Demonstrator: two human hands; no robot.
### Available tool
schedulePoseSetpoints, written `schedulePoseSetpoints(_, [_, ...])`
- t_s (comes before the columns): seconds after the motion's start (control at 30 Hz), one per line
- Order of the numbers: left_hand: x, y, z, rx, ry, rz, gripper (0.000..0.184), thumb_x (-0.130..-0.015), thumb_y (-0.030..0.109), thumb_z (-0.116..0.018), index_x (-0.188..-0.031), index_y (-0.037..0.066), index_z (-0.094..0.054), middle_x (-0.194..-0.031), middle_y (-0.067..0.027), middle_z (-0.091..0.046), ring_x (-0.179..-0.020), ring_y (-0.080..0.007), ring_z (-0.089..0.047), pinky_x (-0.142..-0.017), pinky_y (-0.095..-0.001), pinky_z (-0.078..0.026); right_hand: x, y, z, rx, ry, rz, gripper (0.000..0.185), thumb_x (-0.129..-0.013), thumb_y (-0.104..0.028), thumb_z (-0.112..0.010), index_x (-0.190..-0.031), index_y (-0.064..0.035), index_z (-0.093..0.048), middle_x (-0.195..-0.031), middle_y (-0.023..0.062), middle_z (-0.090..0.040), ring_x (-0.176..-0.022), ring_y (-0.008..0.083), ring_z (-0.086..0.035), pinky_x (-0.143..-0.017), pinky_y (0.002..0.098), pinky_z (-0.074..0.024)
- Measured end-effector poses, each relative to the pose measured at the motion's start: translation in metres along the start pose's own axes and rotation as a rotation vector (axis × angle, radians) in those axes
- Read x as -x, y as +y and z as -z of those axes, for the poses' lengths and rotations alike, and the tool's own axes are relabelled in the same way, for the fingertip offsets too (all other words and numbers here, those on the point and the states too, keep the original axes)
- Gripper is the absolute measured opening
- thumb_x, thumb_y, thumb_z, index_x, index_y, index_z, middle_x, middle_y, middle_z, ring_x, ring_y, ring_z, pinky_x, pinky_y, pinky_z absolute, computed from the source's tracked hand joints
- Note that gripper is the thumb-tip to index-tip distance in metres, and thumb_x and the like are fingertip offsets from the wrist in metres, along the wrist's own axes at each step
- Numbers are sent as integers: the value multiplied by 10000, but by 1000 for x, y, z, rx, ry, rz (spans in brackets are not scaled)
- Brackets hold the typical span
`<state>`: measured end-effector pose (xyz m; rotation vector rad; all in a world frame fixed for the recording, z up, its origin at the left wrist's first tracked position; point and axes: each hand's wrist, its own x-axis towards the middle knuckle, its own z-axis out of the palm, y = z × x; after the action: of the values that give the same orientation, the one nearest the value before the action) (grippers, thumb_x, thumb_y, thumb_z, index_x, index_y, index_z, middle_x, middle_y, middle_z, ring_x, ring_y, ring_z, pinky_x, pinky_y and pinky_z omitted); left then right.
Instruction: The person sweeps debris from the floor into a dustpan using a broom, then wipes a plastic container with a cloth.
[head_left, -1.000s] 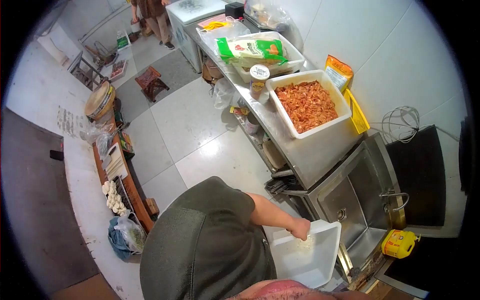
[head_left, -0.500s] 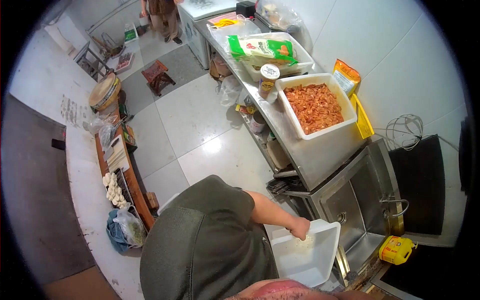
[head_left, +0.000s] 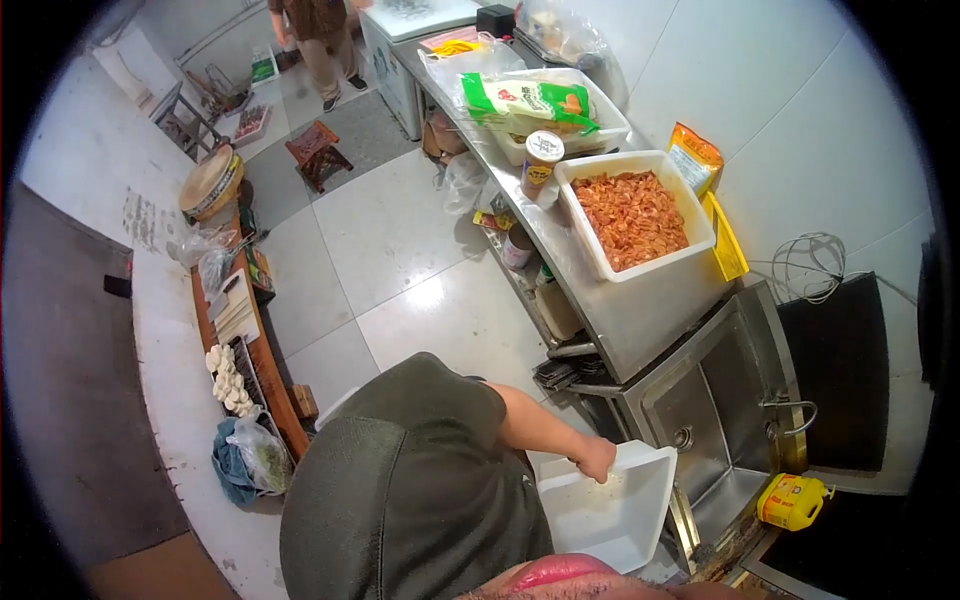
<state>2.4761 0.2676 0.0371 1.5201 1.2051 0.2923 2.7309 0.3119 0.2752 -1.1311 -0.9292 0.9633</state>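
My left hand (head_left: 597, 460) is closed around the upper rim of a white rectangular plastic tub (head_left: 610, 525). Small pale residue sticks to the tub's inner wall just below the fingers. The tub hangs beside the left edge of a stainless steel sink (head_left: 700, 400), close to my body. A dark short sleeve (head_left: 400, 450) covers my upper arm and fills much of the lower view. My right hand is out of view.
Beyond the sink, a steel table (head_left: 640, 310) carries a white bin (head_left: 645, 270) of orange-red marinated meat pieces, a lidded jar (head_left: 541, 165) and a green-and-white bag (head_left: 530, 103). A yellow jug (head_left: 795, 500) stands by the sink. A person (head_left: 315, 45) stands far back near a wooden stool (head_left: 318, 155).
My left hand and the tub have shifted slightly left. In the background, the person has come further into view.
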Motion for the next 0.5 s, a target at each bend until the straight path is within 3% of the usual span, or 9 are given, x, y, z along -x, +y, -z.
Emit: schedulePoseSetpoints(0.5, [11, 9, -1, -12, 37, 34, 366, -658, 285, -658, -818, -45, -663, -829, -213, -660, -795, -346, -641, -716, -430, -506, 20, 28, 24, 19, 49, -71, 587, -907, -426, -473, -1290, 17, -435, -1278, 182, -500, -1130, 367, -513, -983, 525, -409])
